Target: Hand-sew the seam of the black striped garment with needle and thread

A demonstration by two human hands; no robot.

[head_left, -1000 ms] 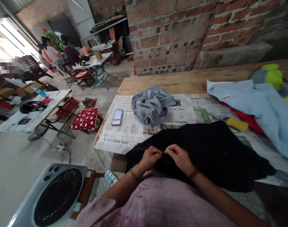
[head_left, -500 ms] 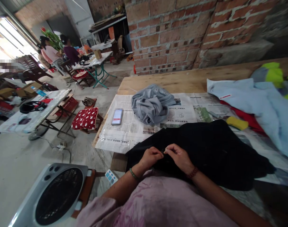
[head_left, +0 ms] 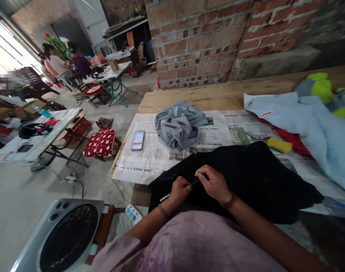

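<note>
A black cloth garment (head_left: 246,173) lies spread over the near edge of the table, in front of my body. My left hand (head_left: 180,190) is closed on the garment near its left part, thumb and fingers pressed together. Just right of it, my right hand (head_left: 215,185) hovers over the black fabric in a pinch, fingertips slightly above and apart from the left hand's. Whatever lies between those fingertips is too small to make out. A thin pale strip (head_left: 165,197) shows beside my left wrist.
On the newspaper-covered table (head_left: 141,172) are a phone (head_left: 138,140), a bundled grey cloth (head_left: 178,126), a yellow sponge-like block (head_left: 279,144) and a light-blue garment (head_left: 305,124). A heater-like appliance (head_left: 67,234) stands lower left, near a red-cushioned stool (head_left: 100,143). People sit at the back left.
My right hand has lifted and drawn slightly away from my left hand, which has curled more tightly. The pale strip by the left wrist has come into sight. The view has shifted slightly.
</note>
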